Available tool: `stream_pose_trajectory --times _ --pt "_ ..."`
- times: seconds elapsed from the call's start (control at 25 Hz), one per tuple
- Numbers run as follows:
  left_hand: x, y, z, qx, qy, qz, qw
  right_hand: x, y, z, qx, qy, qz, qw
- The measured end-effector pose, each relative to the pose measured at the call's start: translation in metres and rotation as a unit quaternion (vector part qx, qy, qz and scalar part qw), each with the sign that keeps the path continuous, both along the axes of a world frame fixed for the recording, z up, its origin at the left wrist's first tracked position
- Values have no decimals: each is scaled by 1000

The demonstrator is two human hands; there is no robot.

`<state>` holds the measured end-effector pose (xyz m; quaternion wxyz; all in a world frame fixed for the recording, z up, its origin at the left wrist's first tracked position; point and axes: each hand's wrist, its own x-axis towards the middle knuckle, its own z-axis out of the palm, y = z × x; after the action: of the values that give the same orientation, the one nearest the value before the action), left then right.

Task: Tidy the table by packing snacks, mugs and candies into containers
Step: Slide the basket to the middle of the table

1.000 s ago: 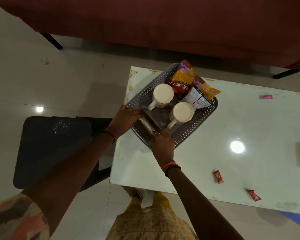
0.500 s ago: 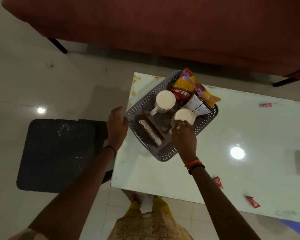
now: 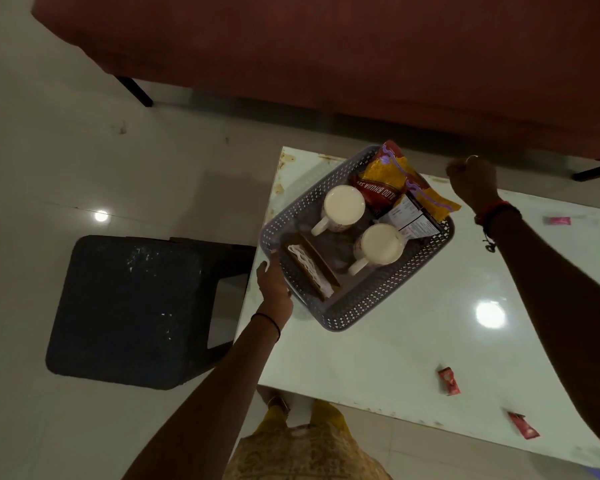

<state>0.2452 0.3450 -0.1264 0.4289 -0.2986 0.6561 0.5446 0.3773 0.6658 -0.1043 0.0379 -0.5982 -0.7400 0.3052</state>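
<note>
A grey perforated basket [image 3: 378,299] sits on the white table's [image 3: 413,341] left corner. Inside stand two white mugs [image 3: 343,207] [image 3: 380,244], red and yellow snack packets [image 3: 392,181] with a white-labelled packet [image 3: 411,221], and a brown flat packet [image 3: 310,268]. My left hand [image 3: 274,289] rests against the basket's near-left rim. My right hand [image 3: 471,181] hovers above the table's far edge, right of the basket, fingers curled with nothing visible in them. Two red candies [image 3: 449,381] [image 3: 523,425] and a pink one [image 3: 558,220] lie loose on the table.
A black stool [image 3: 129,310] stands on the floor left of the table. A dark red sofa [image 3: 326,53] with black legs runs along the far side. The pale tiled floor [image 3: 84,150] surrounds the table.
My right hand left the nearer mug and swung up and right past the snack packets. My left hand shifted to the basket's near-left rim. The brown packet now lies uncovered in the basket.
</note>
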Motion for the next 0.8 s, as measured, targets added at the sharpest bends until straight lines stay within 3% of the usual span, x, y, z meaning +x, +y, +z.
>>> stream_pose_trajectory --times 0.12,0.2,0.36,0.64,0.8 --pt "6 5 -9 0 34 -10 999 -7 2 -2 -178 21 19 984" --pt "9 5 -14 -10 53 -9 999 -10 2 -1 -241 -1 44 969" --pt "11 8 -19 -45 70 -34 996 -18 3 -4 -241 -20 85 967" --pt "10 11 -20 -45 75 -48 995 -25 8 -21 -200 30 43 978" --pt "12 6 -18 -39 91 -63 993 -22 9 -19 -215 9 29 976"
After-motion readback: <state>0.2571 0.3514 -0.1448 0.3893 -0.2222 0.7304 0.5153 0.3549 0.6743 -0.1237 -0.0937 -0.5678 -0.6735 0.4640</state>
